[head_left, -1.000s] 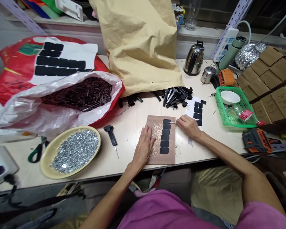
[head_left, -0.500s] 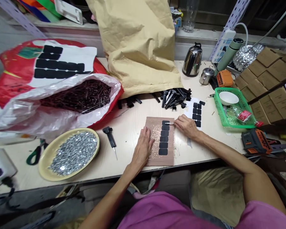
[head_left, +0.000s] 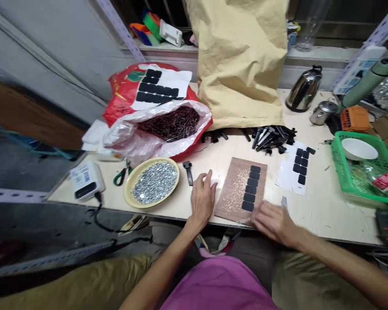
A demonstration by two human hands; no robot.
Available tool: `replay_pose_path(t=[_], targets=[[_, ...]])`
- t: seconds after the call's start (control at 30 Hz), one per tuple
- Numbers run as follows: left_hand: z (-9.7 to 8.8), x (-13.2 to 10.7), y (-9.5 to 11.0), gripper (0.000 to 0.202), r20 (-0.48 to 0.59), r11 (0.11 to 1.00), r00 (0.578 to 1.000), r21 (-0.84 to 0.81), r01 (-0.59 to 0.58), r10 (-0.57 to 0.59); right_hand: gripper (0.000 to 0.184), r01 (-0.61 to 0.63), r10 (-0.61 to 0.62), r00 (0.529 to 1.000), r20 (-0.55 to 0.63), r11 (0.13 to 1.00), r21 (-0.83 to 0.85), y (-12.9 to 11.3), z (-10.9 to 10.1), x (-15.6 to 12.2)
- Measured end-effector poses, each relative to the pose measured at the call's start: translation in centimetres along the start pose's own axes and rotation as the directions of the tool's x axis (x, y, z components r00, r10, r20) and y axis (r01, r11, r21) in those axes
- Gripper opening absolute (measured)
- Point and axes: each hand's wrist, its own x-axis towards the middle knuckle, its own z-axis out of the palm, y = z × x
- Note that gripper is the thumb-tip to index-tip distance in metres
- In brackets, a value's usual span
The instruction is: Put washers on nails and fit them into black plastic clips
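Lying flat near the front edge of the desk (head_left: 313, 206), the brown board (head_left: 234, 189) is a rectangle with a rough, speckled surface. It carries a column of matte black pads (head_left: 250, 187) with rounded corners along its right side. The left hand (head_left: 203, 200) rests open on the desk just beside the board's left edge, with the fingers loosely spread. The right hand (head_left: 271, 221) covers the board's near right corner; it is blurred, so I cannot tell if it is open or closed. A small black-handled tool (head_left: 188, 168) lies just left of the left hand. Further left is a round yellow plate (head_left: 126, 196) full of shiny metal pieces. Behind the board are a heap of black plastic parts (head_left: 273, 137) and a tall, wrinkled brown paper bag (head_left: 242, 60). A white sheet (head_left: 286, 176) with more black pads lies to the right of the board.
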Motion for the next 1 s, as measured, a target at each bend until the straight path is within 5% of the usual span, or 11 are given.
replay_pose_path(t=[0.1, 0.2, 0.3, 0.47, 0.57, 0.63, 0.7, 0.77, 0.8, 0.87, 1.0], targets=[[-1.9, -0.3, -1.8, 0.047, -0.033, 0.960, 0.976, 0.177, 0.217, -0.215, 0.023, -0.479, 0.345, 0.876, 0.336, 0.692, 0.539, -4.7, 3.0, -2.3], [-2.8, -0.5, -2.6, 0.045, 0.029, 0.920, 0.951, 0.261, 0.291, -0.309, 0.017, -0.857, 0.389, 0.446, 0.806, -0.075, 0.510, -6.4, 7.0, -2.2], [-3.0, -0.1, -2.1, 0.041, 0.106, 0.875, 0.911, 0.342, 0.344, -0.399, 0.017, -0.764, 0.358, 0.200, 0.912, -0.526, 0.374, -5.2, 10.4, -0.2], [-3.9, 0.4, -1.4, 0.032, 0.187, 0.816, 0.834, 0.400, 0.417, -0.519, 0.037, -0.482, 0.351, 0.223, 0.909, -0.771, 0.416, -3.2, 12.4, 2.0], [-4.2, 0.3, -2.1, 0.026, 0.205, 0.829, 0.827, 0.348, 0.438, -0.523, 0.043, -0.571, 0.261, 0.366, 0.893, -0.695, 0.437, -4.5, 12.2, 1.2], [-4.4, 0.1, -2.8, 0.025, 0.210, 0.853, 0.833, 0.242, 0.462, -0.511, 0.045, -0.697, 0.240, 0.509, 0.827, -0.448, 0.559, -6.0, 11.7, 0.3], [-4.7, -0.2, -3.4, 0.020, 0.233, 0.866, 0.837, 0.046, 0.499, -0.495, 0.041, -0.654, 0.295, 0.735, 0.610, 0.073, 0.753, -7.2, 10.6, 0.0], [-5.6, -0.5, -3.6, 0.017, 0.288, 0.836, 0.847, -0.205, 0.510, -0.446, 0.032, -0.290, 0.214, 0.957, 0.196, 0.679, 0.675, -7.7, 8.9, 0.9], [-6.2, -0.7, -3.4, 0.017, 0.331, 0.802, 0.853, -0.322, 0.503, -0.402, 0.029, -0.067, 0.078, 0.997, -0.002, 0.872, 0.484, -7.5, 8.0, 1.8], [-7.7, -1.3, -2.8, 0.022, 0.447, 0.709, 0.853, -0.508, 0.490, -0.269, 0.030, 0.256, -0.244, 0.944, -0.221, 0.966, 0.027, -6.8, 6.4, 4.3], [-10.8, -2.3, -1.5, 0.028, 0.631, 0.539, 0.775, -0.653, 0.533, -0.002, 0.027, 0.500, -0.607, 0.766, -0.212, 0.770, -0.397, -4.9, 5.1, 9.4]])
